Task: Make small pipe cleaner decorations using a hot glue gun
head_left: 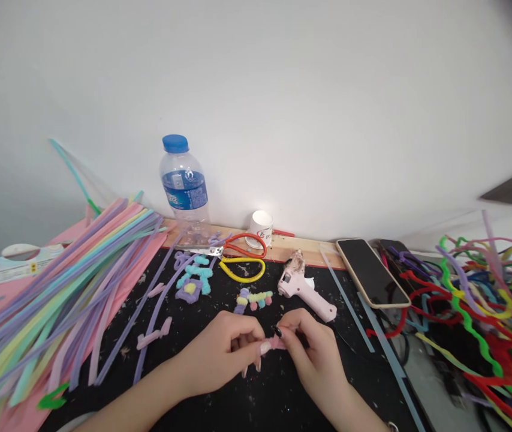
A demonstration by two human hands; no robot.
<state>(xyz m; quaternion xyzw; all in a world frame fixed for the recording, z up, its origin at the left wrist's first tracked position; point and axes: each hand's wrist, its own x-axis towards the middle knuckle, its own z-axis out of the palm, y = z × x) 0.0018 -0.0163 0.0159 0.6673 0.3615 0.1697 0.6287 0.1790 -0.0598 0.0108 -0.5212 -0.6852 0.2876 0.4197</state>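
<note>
Pink fuzzy pc. point(276, 343), qty 1: betw. your hands, over blk mat point(265, 399).
Your L hand point(224, 348) & R hand point(313, 345) both pinch it, fingers narrow; glue gun point(307, 292) just beyond R hand, scissors point(217, 251) farther back.

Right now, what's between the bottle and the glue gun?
Head view: scissors lie between bottle and glue gun, with the white cup behind their red handle.

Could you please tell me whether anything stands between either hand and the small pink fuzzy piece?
Nothing visible does: the left hand and the right hand both appear to pinch the pink fuzzy piece directly. The glue gun lies beyond the right hand, not between.
</note>
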